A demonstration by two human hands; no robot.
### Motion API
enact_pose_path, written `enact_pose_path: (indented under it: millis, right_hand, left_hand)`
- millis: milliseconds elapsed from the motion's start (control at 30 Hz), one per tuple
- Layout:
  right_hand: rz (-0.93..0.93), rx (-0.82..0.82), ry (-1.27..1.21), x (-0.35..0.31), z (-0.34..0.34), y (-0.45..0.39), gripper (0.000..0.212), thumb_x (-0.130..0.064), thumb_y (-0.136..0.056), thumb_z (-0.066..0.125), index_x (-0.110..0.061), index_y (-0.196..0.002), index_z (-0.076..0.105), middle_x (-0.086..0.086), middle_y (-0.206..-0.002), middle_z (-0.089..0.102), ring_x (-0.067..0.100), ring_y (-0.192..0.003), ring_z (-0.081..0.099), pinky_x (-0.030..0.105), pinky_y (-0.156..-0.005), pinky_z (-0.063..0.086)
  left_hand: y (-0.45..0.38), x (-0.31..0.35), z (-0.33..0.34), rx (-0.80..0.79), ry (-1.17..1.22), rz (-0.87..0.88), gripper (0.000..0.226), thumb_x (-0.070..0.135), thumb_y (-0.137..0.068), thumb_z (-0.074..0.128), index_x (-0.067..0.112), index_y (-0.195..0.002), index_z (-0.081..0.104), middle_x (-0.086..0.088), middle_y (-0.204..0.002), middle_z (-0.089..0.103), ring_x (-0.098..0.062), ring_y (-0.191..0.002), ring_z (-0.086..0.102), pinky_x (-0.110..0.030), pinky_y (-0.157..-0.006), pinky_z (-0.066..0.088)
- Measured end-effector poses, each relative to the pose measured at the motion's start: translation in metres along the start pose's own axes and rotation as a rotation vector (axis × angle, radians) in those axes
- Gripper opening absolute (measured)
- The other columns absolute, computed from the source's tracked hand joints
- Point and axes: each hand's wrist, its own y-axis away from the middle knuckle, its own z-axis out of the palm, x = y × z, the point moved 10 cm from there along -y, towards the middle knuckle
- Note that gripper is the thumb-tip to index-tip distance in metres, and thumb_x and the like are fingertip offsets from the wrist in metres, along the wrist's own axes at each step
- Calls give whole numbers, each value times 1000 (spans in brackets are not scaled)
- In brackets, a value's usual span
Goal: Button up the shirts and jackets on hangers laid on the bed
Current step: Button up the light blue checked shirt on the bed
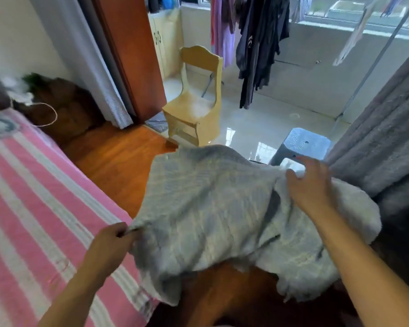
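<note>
Beside the striped bed (33, 208), both hands, left (109, 244) and right (309, 185), grip a pale garment (210, 208).

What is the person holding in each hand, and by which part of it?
Both hands hold one pale blue-grey garment: the left hand pinches its left edge, and the right hand grips its upper right part.

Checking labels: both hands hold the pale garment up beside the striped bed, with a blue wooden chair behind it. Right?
One thing is off: the chair is pale yellow wood, not blue; the blue item is the plastic stool to its right. The head view shows the left hand pinching the garment at its edge and the right hand in a grip on it, beside the pink-striped bed.
</note>
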Motion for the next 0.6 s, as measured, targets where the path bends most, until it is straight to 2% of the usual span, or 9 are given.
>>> enact_pose_path:
  millis: [100, 200, 267, 400, 433, 500, 567, 600]
  right_hand:
    - [-141, -293, 70, -30, 55, -19, 51, -46, -96, 55, -22, -141, 53, 8, -148, 49, 28, -140, 36, 40, -118, 22]
    - [-181, -600, 324, -25, 112, -29, 64, -54, -96, 54, -26, -151, 40, 5, -157, 39, 29, -144, 34, 44, -119, 23]
    - [-213, -688, 396, -28, 132, -36, 73, -65, -93, 47, -24, -153, 36, 6, -159, 37, 28, -146, 33, 46, -120, 23]
    - [-201, -736, 302, -54, 146, -55, 74, -58, -101, 40, -24, -161, 13, 5, -167, 17, 28, -153, 19, 42, -123, 14]
    - [-184, -770, 274, -59, 149, -57, 74, -60, -101, 39, -24, -161, 15, 4, -167, 18, 29, -152, 21, 42, -122, 16]
    - [-126, -858, 252, -59, 159, -58, 70, -62, -101, 37, -17, -154, 35, 7, -159, 36, 29, -142, 38, 40, -117, 27]
    - [-129, -889, 301, -54, 163, -59, 66, -65, -100, 35, -11, -131, 58, 9, -135, 54, 27, -119, 54, 37, -105, 41]
    - [-163, -860, 312, -54, 161, -63, 62, -64, -100, 36, -10, -118, 61, 8, -124, 57, 25, -109, 56, 36, -96, 43]
  left_hand:
    - [-3, -36, 56, -107, 127, -120, 40, 21, -94, 69, 13, -60, 49, 3, -44, 48, -18, -50, 46, -31, -55, 33]
    - [-2, -48, 81, -104, 192, -159, 37, 25, -96, 65, 12, -65, 48, -4, -55, 48, -18, -52, 46, -32, -57, 34]
    - [-1, -49, 82, -110, 180, -152, 38, 28, -98, 62, 13, -66, 46, -7, -60, 48, -19, -55, 47, -33, -58, 34]
    - [1, -50, 77, -154, 74, -135, 39, 33, -101, 55, 14, -69, 47, -8, -66, 49, -22, -61, 49, -34, -61, 34]
    - [3, -50, 76, -152, 69, -132, 39, 34, -102, 54, 14, -69, 47, -9, -66, 49, -22, -62, 49, -34, -62, 35]
    - [5, -51, 73, -138, 86, -123, 40, 35, -103, 53, 13, -69, 48, -9, -66, 48, -22, -61, 49, -34, -62, 35]
    - [8, -52, 71, -126, 122, -118, 42, 38, -103, 53, 13, -69, 47, -8, -66, 46, -21, -61, 48, -34, -63, 38]
    - [8, -54, 71, -122, 142, -119, 43, 40, -103, 53, 14, -69, 47, -8, -65, 46, -21, -61, 49, -35, -64, 42]
